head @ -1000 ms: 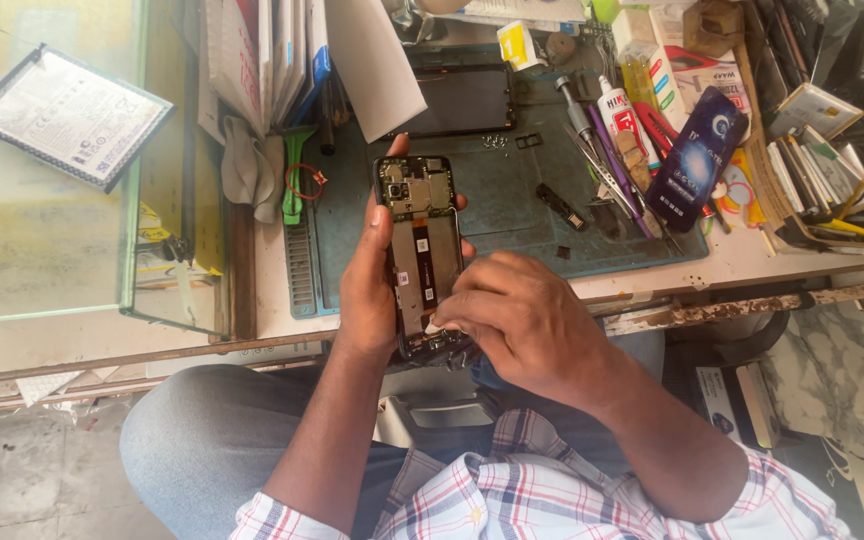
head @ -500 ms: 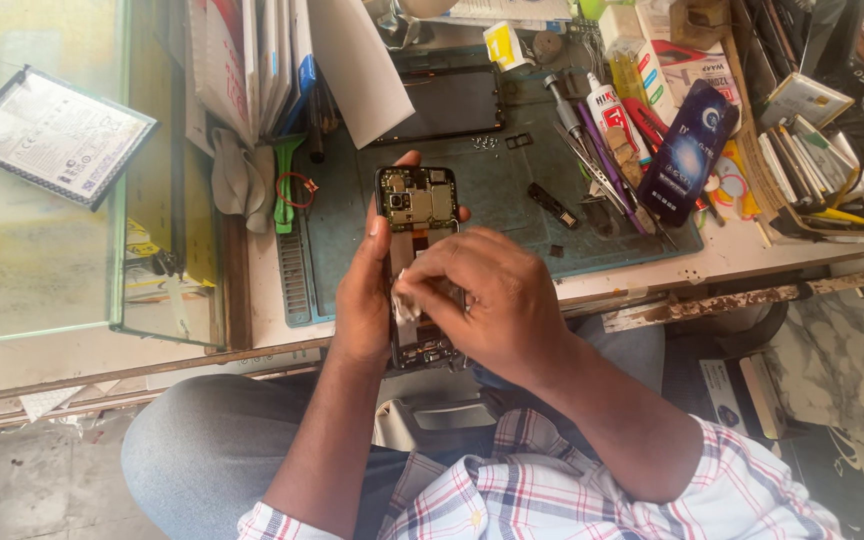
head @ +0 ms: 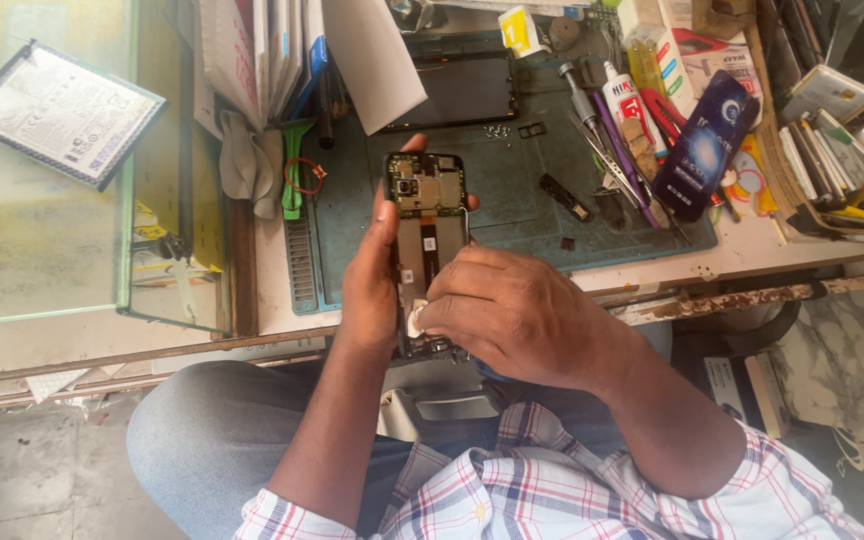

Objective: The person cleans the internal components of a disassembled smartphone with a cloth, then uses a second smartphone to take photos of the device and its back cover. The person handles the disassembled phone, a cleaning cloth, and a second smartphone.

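Now right hand (head: 517, 320) has slid down to the phone's (head: 430, 235) lower half, fingertips pinched on something small there; left hand (head: 372, 275) still grips the phone above the mat (head: 512, 200).

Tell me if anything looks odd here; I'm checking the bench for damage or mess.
The phone in the left hand has its back off, circuit board bare, while the right hand works its lower part. Tiny screws lie loose on the green mat. Nothing looks spilled.

Opened phone (head: 426, 235), back cover off, board and flex cable exposed. Held upright above the surface; lower end hidden, possibly a small white piece there.
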### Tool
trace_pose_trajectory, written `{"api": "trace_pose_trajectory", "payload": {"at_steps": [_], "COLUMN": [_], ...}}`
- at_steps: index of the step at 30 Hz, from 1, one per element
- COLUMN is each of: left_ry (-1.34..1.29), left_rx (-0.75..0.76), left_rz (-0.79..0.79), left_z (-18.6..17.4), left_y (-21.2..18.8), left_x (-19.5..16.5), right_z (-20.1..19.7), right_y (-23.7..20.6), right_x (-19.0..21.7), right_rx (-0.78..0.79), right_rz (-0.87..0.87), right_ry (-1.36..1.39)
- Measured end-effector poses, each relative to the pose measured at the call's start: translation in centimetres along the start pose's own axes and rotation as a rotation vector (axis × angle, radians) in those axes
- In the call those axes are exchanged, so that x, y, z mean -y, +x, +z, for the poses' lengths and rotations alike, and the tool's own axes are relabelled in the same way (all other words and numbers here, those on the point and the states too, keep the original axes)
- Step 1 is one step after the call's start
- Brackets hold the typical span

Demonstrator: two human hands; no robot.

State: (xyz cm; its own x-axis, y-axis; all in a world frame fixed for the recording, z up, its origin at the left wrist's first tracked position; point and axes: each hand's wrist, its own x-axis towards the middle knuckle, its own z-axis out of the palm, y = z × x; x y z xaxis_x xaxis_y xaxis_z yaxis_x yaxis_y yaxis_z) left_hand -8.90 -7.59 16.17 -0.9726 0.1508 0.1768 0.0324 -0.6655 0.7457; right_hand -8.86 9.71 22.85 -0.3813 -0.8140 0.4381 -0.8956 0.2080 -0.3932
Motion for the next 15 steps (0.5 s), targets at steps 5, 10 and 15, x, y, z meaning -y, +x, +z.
{"api": "trace_pose_trajectory", "payload": {"at_steps": [5,10,15], "left_ry": [-0.116,-0.083,-0.037], "left_rx": [0.04,0.024,0.005], "left_rz": [-0.013,-0.018,-0.011], "left_z": [0.0,-0.3,0.0], "left_y": [0.1,0.2,0.1], "left_x": [0.0,-0.2,-0.3], "right_z": [-1.6,0.2,0.4], "right_y": [-0.8,-0.8,-0.5], "right_x": [-1.0,-0.2,0.1], "right_rx": [0.024,0.002,0.043], "right_rz": [0.111,0.033,0.034], "right_ry": [-0.096,-0.084,-0.073]}}
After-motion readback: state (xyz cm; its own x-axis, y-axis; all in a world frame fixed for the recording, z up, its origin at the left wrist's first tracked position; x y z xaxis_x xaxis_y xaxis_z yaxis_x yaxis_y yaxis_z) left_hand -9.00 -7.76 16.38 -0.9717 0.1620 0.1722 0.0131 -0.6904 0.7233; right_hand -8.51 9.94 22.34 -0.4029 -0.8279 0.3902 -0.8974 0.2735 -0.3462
